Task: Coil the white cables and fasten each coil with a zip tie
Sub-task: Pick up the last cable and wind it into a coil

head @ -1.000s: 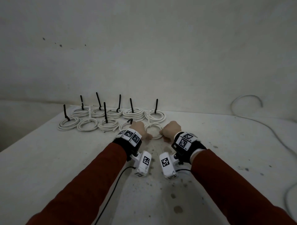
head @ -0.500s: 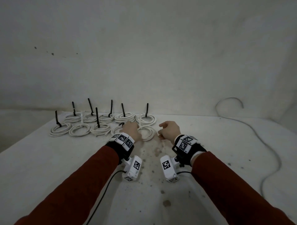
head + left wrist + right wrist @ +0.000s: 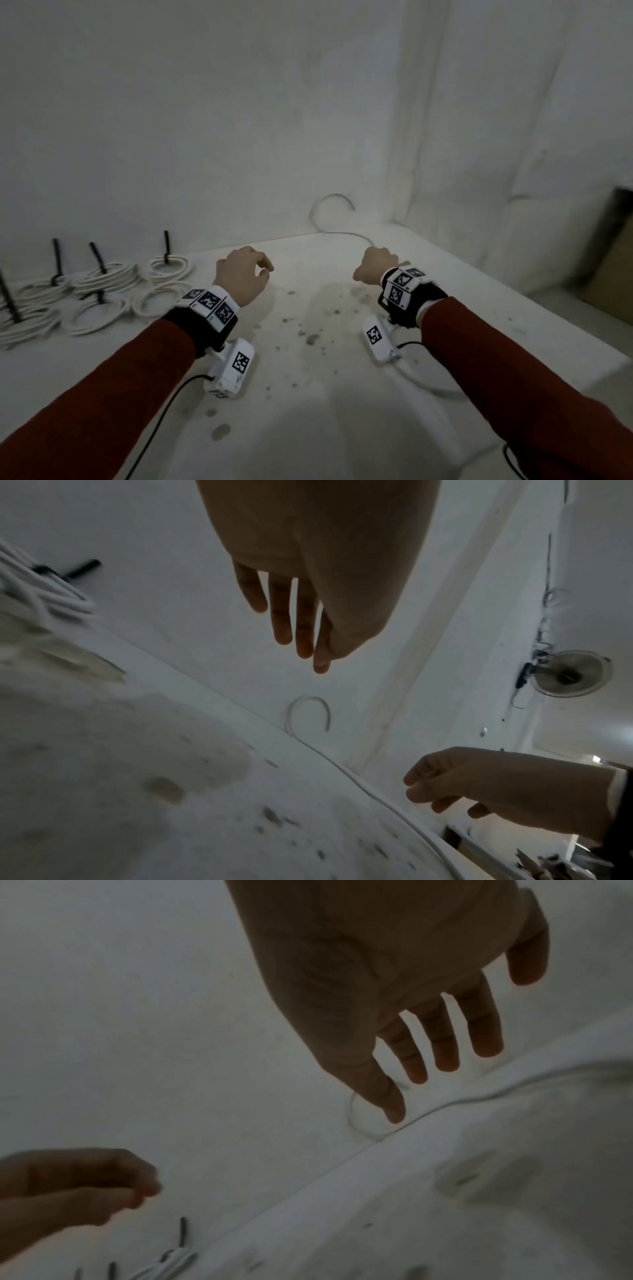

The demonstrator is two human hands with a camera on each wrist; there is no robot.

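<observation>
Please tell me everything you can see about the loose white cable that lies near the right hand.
The loose white cable is thin, smooth and uncoiled, and no zip tie shows on it. Its far end curls up into an open loop against the white wall, then it runs along the white table toward the near right side. It passes close by the right hand, which is empty with fingers relaxed; whether they touch cannot be told. It lies apart from the tied coils at the left.
</observation>
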